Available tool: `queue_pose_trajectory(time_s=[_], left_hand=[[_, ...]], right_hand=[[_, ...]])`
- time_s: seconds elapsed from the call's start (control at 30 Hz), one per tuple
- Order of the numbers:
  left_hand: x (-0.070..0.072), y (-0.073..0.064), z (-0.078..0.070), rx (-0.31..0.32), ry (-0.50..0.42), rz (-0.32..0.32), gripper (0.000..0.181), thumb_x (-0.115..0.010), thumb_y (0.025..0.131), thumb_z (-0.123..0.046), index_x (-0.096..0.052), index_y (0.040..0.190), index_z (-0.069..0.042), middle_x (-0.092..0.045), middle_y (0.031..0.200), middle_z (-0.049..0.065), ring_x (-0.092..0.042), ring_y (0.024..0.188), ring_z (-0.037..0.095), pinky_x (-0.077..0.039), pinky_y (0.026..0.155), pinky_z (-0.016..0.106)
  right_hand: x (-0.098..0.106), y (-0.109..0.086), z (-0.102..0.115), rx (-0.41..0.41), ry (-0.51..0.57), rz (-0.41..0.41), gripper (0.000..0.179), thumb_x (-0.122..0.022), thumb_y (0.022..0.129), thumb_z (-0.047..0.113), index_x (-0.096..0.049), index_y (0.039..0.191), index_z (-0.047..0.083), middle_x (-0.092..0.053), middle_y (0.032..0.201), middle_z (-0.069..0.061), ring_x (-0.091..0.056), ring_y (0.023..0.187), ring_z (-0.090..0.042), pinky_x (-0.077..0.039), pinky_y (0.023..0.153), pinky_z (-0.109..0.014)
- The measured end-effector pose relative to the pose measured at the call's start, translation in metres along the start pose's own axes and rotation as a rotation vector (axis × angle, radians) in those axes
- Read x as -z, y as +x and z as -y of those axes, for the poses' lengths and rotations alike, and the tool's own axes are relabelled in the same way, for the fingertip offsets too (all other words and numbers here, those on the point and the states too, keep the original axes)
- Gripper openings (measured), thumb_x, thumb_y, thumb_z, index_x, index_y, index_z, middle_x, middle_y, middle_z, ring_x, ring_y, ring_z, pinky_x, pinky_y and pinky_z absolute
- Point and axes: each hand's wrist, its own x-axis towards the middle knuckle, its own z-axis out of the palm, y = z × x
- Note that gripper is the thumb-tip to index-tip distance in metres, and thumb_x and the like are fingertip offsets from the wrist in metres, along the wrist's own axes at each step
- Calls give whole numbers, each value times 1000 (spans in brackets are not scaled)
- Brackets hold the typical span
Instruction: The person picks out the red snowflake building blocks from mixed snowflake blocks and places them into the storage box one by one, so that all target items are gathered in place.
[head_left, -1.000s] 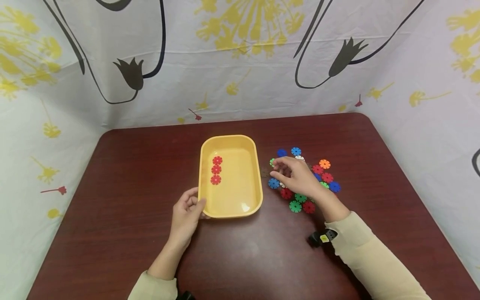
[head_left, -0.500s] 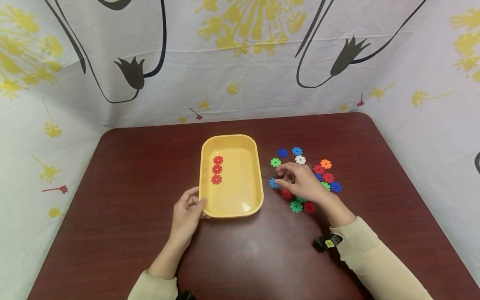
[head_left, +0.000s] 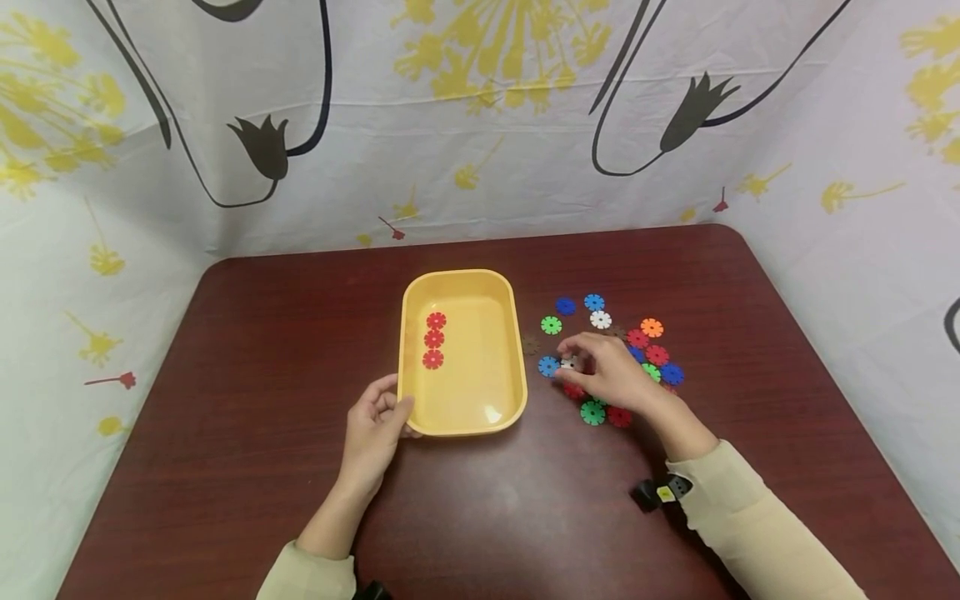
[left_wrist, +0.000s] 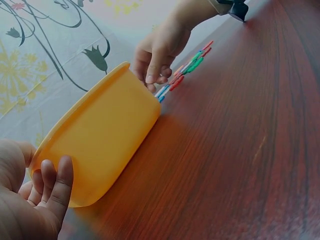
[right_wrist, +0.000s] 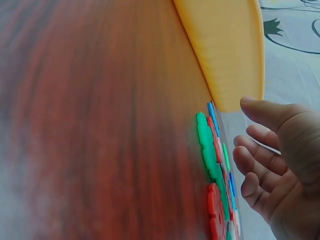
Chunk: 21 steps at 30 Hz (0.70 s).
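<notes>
My left hand grips the near left corner of a yellow plastic tray, thumb over the rim and fingers along the outside wall. Inside the tray lie three red notched discs in a column at the left. Right of the tray, my right hand hovers over a spread of coloured snowflake discs. Its thumb and fingers stand apart, near a white disc and a blue disc. In the right wrist view, nothing shows between the right hand's thumb and fingers. The palm hides part of the spread.
Around the right hand lie green, dark blue, orange, red and brown discs, some overlapping. A dark red wooden table carries everything. Patterned white cloth hangs behind it. Black wrist cameras sit at both cuffs.
My right hand has shifted slightly right and toward me, uncovering the light green disc and white discs. The left hand and the tray have stayed in place.
</notes>
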Motion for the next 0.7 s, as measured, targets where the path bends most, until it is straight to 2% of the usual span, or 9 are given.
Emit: queue_pose_trajectory(time_s=[0.3,0.7], left_hand=[[-1,0,0,-2,12,-1,39,-60,98,3,-52,136,1,-56,85,18,-63,62,13,-60,58,26],[-1,-1,-3,7,12,-6,40,-60,98,2,-52,137,1,-56,85,16,-62,62,13,-60,58,26]], right_hand=[[5,-6,-3,-12,-23,37,27,-83,86,21,-70,103,6,-61,80,4,-52,65,-10,-52,57,-25],[9,-12,-9,-11,-5,99,29,-86,83,23,-71,102,7,-60,80,5,-52,64,-8,-51,55,-23]])
